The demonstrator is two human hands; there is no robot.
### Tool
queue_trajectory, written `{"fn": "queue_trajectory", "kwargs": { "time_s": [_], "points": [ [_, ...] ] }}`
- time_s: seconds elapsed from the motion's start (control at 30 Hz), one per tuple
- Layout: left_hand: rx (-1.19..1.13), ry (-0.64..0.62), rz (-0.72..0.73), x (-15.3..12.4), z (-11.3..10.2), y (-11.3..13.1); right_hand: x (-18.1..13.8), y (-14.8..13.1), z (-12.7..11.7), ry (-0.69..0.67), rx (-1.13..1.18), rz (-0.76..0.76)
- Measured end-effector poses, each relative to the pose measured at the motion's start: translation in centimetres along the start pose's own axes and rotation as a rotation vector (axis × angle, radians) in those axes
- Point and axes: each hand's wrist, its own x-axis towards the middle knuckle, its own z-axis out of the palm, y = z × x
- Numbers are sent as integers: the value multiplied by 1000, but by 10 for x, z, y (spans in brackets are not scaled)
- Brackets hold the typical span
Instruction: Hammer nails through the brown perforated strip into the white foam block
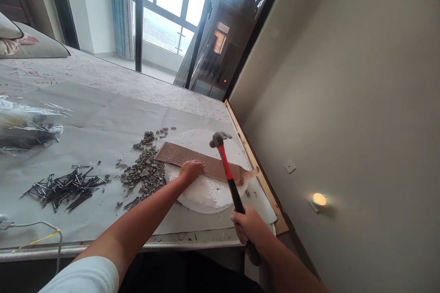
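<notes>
My right hand is closed round the black lower handle of a claw hammer, which is raised with its grey head up and a red section below it. The hammer passes in front of a long brown strip dotted with small holes. My left hand rests on the strip's near edge with its fingers pressed together; what they pinch, if anything, is too small to tell. Beneath the strip lies a round white foam-like disc. A curled tab sticks out at the strip's right end.
Grey rubble chips lie left of the disc, and a heap of dark nails farther left. A clear plastic bag and a cable are at the left. A wooden edge and the wall bound the right side.
</notes>
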Motion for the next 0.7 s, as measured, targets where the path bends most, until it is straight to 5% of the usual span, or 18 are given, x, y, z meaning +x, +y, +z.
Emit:
{"fn": "queue_trajectory", "kwargs": {
  "time_s": [0.1,0.27,0.7],
  "points": [
    [45,-14,-14,0,1,-1,0,2,1,-16,-66,68],
    [9,-11,18,-1,0,-1,-6,-4,-3,3,-3,-51],
    [54,-36,-6,-1,-5,2,0,-1,2,0,-64,67]
  ]
}}
